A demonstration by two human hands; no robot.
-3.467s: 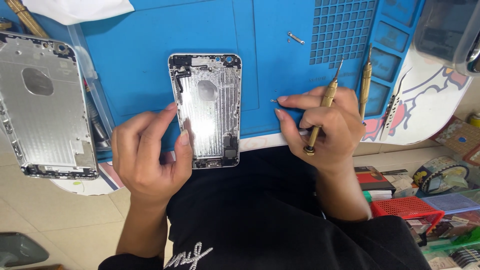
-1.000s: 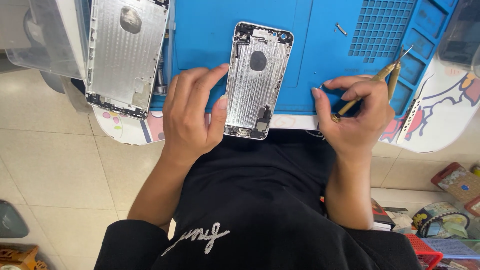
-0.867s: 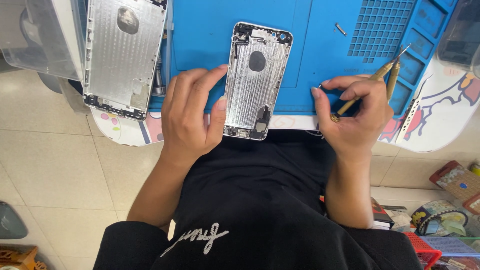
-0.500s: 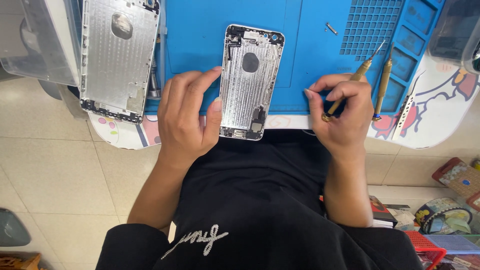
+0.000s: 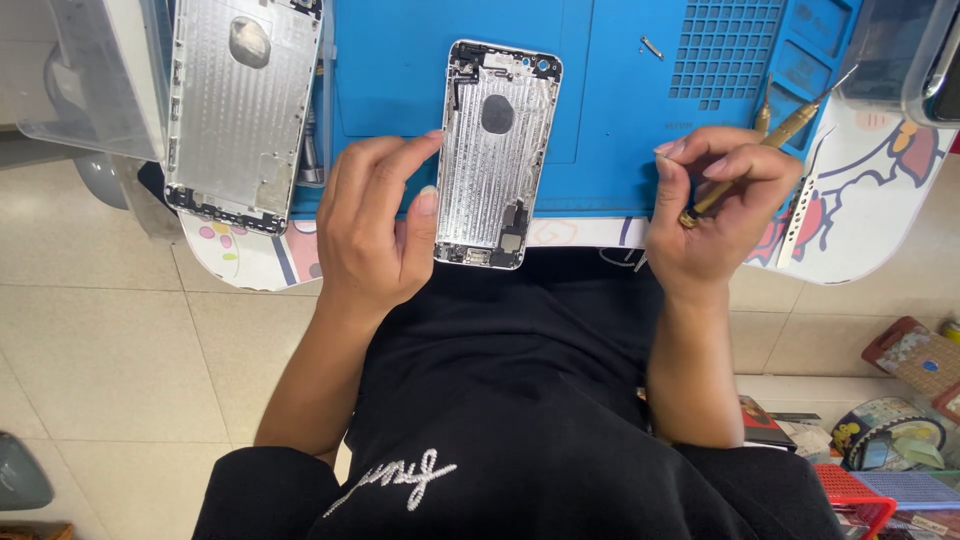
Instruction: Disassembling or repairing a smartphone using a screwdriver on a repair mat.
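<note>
Steadying of the bare silver metal phone housing (image 5: 497,155) by the left hand (image 5: 375,225) is advised while the right hand (image 5: 715,215) grips the brass-handled screwdriver (image 5: 770,150); tip kept upright over screws.

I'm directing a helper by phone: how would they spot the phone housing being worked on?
Find the blue work mat. The phone housing lies at its near edge, beside the left hand. It is smaller than the second housing at the mat's left.

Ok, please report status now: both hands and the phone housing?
Left hand steadies silver phone housing on blue mat. Right hand grips brass screwdriver, off the housing. Second housing lies left, apart.
</note>
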